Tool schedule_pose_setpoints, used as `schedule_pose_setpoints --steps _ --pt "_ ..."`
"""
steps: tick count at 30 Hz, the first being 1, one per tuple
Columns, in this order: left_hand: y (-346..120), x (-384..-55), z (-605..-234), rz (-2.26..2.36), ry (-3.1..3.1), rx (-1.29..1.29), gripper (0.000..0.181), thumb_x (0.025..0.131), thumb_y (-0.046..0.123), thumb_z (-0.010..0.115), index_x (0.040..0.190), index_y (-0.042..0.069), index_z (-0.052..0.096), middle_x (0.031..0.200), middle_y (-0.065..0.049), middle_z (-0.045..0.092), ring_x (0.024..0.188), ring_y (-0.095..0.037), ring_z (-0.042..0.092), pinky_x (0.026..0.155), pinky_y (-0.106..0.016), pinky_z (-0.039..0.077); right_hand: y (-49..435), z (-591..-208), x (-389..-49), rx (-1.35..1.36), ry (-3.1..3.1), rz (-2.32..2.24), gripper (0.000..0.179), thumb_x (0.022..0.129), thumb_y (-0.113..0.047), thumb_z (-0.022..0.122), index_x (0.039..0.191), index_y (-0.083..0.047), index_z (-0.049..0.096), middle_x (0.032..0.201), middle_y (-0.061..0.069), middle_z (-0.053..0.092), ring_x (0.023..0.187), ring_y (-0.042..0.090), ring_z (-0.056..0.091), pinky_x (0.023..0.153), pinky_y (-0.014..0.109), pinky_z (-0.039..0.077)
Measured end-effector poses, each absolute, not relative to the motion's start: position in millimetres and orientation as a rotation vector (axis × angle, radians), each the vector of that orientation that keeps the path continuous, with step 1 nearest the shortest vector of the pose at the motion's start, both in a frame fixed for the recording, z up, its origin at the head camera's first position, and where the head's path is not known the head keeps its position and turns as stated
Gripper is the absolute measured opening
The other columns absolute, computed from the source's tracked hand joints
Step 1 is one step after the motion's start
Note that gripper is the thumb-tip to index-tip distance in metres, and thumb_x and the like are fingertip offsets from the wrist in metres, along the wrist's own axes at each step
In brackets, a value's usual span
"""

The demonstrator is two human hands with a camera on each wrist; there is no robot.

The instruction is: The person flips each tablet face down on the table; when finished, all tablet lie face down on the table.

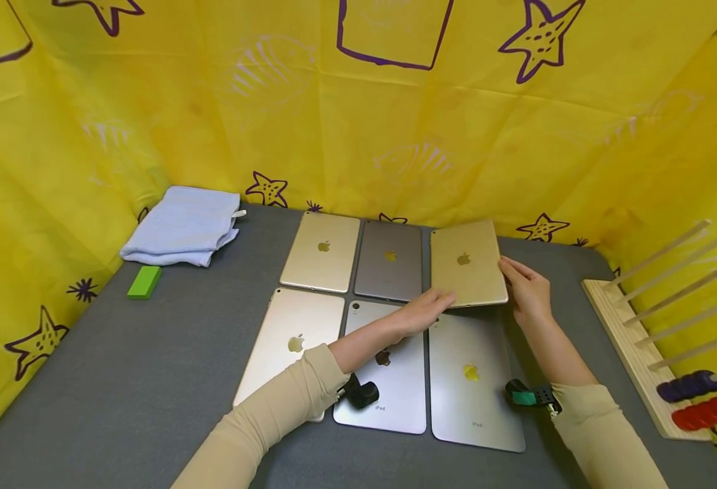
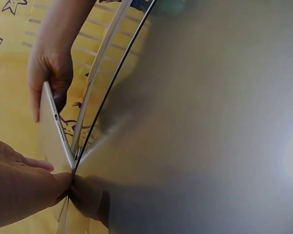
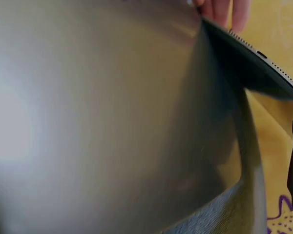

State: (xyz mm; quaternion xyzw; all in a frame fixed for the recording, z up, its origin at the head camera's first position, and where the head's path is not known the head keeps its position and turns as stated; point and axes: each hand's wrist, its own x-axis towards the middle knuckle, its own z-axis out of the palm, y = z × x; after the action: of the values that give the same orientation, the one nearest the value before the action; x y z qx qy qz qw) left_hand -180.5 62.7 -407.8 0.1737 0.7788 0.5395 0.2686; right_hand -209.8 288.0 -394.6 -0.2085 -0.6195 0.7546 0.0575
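A gold tablet (image 1: 465, 261), back side up, is tilted with its right side raised. My right hand (image 1: 528, 288) pinches its right edge. At its lower left corner, my left hand (image 1: 422, 312) holds the near edge, fingertips on the back and thumb by the edge. Under the raised edge lies a silver tablet (image 1: 474, 387). Another silver tablet (image 1: 383, 380) lies beneath my left forearm. To the left are a dark grey tablet (image 1: 389, 261), a gold tablet (image 1: 322, 251) and a pale gold tablet (image 1: 297, 333). In the left wrist view, the gripped tablet (image 2: 56, 122) shows its port edge.
A folded light blue cloth (image 1: 181, 224) lies at the back left, with a green block (image 1: 144, 282) in front. On the right stands a wooden peg rack (image 1: 630, 353) with blue and red beads. Yellow patterned fabric (image 1: 358, 136) walls the grey table (image 1: 120, 380).
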Motion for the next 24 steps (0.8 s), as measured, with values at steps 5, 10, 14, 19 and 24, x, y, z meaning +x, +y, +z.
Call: schedule_pose_setpoints --steps 5,10,14,19,24 --pt "64.8 -179.8 -408.5 1.359 2.173 0.463 0.074 0.101 0.057 0.027 0.155 0.007 0.023 0.162 -0.008 0.014 0.148 -0.023 0.007 0.118 -0.044 0.006 292.8 -404.1 -212.0 -0.695 -2.107 2.116 0.044 0.093 -0.018 0.068 0.132 -0.002 0.058 0.093 -0.012 0.067 0.08 0.0 0.06 0.064 0.014 0.051" --pt "66.9 -181.6 -410.5 1.347 2.201 0.462 0.073 0.102 0.057 0.026 0.154 0.007 0.026 0.161 -0.008 0.017 0.148 -0.023 0.006 0.118 -0.045 0.005 297.8 -411.3 -213.1 -0.654 -2.365 2.009 0.048 0.099 -0.017 0.056 0.143 0.001 0.045 0.133 0.013 0.052 0.085 -0.004 0.056 0.069 0.013 0.05" --pt "67.5 -182.6 -412.3 1.346 2.213 0.46 0.071 0.102 0.057 0.027 0.154 0.008 0.028 0.161 -0.008 0.018 0.148 -0.023 0.007 0.118 -0.045 0.006 301.3 -414.2 -211.2 -0.536 -2.561 1.958 0.049 0.103 -0.016 0.046 0.147 0.004 0.037 0.149 0.023 0.036 0.11 0.012 0.057 0.085 0.019 0.05" --pt "66.3 -181.9 -412.8 1.338 2.226 0.466 0.07 0.102 0.056 0.027 0.153 0.008 0.03 0.16 -0.008 0.02 0.148 -0.025 0.008 0.118 -0.046 0.007 304.2 -412.7 -206.8 -0.387 -2.78 1.783 0.051 0.105 -0.022 0.039 0.148 0.004 0.033 0.152 0.026 0.031 0.134 0.036 0.037 0.105 0.039 0.04" --pt "65.0 -181.5 -413.1 1.373 2.225 0.453 0.07 0.101 0.057 0.03 0.152 0.008 0.034 0.16 -0.009 0.022 0.146 -0.027 0.018 0.116 -0.048 0.016 302.3 -404.7 -203.2 -0.189 -2.986 1.287 0.055 0.104 -0.034 0.036 0.143 0.004 0.043 0.143 0.029 0.043 0.129 0.044 0.042 0.103 0.053 0.038"
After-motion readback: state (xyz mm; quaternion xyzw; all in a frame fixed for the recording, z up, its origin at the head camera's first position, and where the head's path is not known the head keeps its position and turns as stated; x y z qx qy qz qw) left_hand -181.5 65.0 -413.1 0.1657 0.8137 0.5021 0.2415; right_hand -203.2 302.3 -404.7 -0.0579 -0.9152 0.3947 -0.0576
